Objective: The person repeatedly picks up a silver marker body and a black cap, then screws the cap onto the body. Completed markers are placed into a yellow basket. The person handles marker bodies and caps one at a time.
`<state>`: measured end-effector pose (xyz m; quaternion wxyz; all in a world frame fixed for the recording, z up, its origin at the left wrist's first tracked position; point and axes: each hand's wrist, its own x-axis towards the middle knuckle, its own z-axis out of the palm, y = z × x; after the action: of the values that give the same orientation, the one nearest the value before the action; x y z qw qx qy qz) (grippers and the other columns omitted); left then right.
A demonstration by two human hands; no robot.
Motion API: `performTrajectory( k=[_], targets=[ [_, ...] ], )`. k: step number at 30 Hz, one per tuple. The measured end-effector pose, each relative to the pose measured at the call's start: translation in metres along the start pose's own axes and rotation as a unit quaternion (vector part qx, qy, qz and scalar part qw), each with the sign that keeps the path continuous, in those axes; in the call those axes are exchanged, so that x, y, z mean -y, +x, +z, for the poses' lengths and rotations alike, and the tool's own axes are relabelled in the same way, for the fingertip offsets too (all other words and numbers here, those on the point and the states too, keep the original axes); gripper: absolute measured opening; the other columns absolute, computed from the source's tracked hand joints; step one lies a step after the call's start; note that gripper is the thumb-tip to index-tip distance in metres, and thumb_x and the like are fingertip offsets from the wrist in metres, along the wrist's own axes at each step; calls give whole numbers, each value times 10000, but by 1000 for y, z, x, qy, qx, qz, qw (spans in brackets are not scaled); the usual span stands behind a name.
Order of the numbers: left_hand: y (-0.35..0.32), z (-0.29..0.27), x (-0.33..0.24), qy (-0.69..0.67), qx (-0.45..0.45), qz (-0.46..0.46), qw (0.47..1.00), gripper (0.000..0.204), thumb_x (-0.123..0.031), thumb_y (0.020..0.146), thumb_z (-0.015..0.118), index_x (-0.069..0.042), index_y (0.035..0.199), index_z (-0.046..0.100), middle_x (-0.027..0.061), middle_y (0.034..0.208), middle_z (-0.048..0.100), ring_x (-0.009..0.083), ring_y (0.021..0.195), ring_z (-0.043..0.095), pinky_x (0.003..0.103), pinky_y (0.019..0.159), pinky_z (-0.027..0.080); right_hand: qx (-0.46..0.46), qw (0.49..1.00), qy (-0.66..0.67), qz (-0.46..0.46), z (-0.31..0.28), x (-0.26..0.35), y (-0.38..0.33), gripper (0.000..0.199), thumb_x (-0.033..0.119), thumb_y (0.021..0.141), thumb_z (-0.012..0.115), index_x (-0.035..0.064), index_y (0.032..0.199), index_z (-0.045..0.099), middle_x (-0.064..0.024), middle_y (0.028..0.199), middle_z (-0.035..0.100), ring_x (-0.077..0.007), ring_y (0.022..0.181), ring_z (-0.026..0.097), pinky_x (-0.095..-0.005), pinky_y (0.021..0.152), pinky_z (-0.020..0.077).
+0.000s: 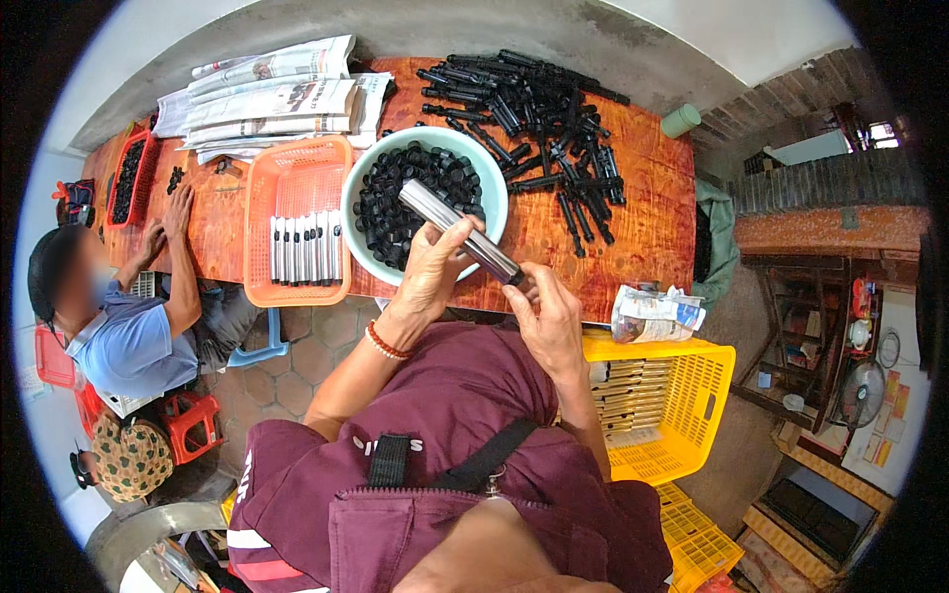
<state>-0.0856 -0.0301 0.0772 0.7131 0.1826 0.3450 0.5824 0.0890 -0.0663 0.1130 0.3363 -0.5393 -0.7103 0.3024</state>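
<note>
Fingers of both hands grip silver tube (457, 229) over cap-filled bowl (494, 203); orange basket (297, 168) holds tubes

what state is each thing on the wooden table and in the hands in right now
silver metal tube: held tilted over the bowl
left hand: gripping the tube's middle
right hand: at the tube's lower black end
pale green round bowl: full of black caps
orange plastic basket: holds a row of silver tubes lying flat
black tubes: piled loose on the table

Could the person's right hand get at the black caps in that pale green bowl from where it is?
Probably yes. The right hand sits just beside the bowl, whose top is open. Only the silver tube, held by the left hand, crosses above the black caps.
</note>
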Motion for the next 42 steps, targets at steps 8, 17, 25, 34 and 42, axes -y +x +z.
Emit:
performTrajectory(
  k=[8, 17, 25, 34, 42],
  targets=[
    [8, 22, 8, -221, 37, -80, 971, 258, -313, 955, 570, -160, 781, 457, -63, 573, 322, 65, 520, 320, 233, 540, 367, 55, 997, -46, -25, 18, 2, -3, 263, 213, 888, 628, 16, 967, 474, -192, 785, 583, -394, 701, 609, -465, 578, 480],
    [15, -8, 25, -136, -127, -46, 981, 397, -353, 929, 607, -188, 652, 376, -69, 525, 295, 69, 454, 308, 243, 482, 350, 170, 984, -52, 7, 46, -22, 2, 282, 249, 904, 594, 4, 950, 461, -223, 804, 591, -420, 726, 606, -492, 598, 475],
    [2, -97, -6, -74, -243, 27, 967, 270, -219, 910, 624, -163, 757, 408, -63, 519, 316, 74, 451, 340, 256, 483, 378, 212, 965, -133, 81, 50, -81, 26, 213, 198, 864, 628, 5, 954, 631, -172, 895, 624, -346, 823, 612, -463, 737, 476],
    [-21, -121, -2, -95, -282, 35, 954, 276, -245, 905, 629, -158, 743, 423, -65, 530, 299, 81, 467, 329, 257, 498, 350, 105, 891, -420, -138, 167, -159, 81, 105, 107, 792, 572, 80, 859, 647, -90, 866, 643, -242, 884, 585, -418, 787, 391],
    [-11, -86, 20, -41, -265, -51, 962, 296, -201, 921, 604, -160, 704, 407, -53, 525, 331, 83, 438, 339, 272, 477, 389, 156, 876, -446, -98, 192, -172, 91, 139, 163, 807, 553, 127, 877, 668, -51, 961, 619, -221, 951, 554, -374, 775, 382]
  ],
)
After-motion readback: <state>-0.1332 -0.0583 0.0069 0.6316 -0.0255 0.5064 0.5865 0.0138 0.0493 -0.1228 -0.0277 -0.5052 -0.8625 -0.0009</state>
